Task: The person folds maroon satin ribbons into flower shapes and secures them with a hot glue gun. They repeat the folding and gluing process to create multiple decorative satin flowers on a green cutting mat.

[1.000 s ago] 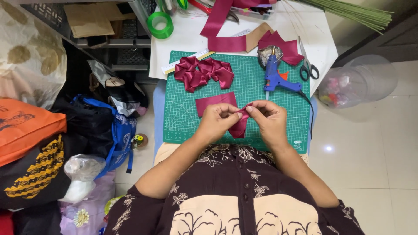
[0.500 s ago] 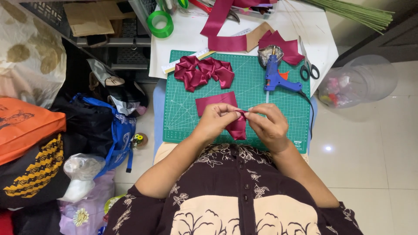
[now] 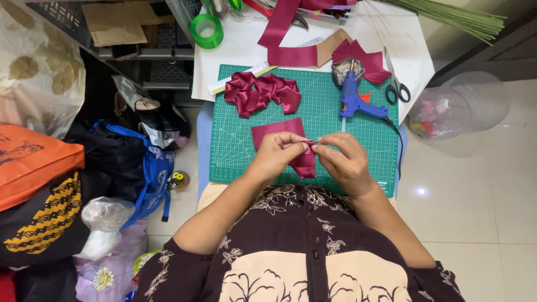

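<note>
- My left hand (image 3: 278, 152) and right hand (image 3: 342, 160) both pinched the same small piece of maroon ribbon (image 3: 304, 159), fingertips meeting at its folded top edge, with the rest of the piece hanging down between my hands.
- That ribbon piece was held just above the green cutting mat (image 3: 235, 151), near its front edge and close to my body.
- A flat maroon ribbon square (image 3: 269, 132) lay on the mat just beyond my left hand, partly hidden by my fingers.
- Farther back on the mat sat a cluster of folded maroon ribbon petals (image 3: 262, 92).
- A blue glue gun (image 3: 354, 100) rested on the mat's right side, beyond my right hand, its cord trailing off the mat's edge.
- Scissors (image 3: 396, 86) lay on the white table (image 3: 414, 53) beside the mat, next to more cut maroon ribbon pieces (image 3: 363, 59).
- A green tape roll (image 3: 206, 31) sat at the table's far left.
- Bags (image 3: 84, 184) were piled on the floor to my left.
</note>
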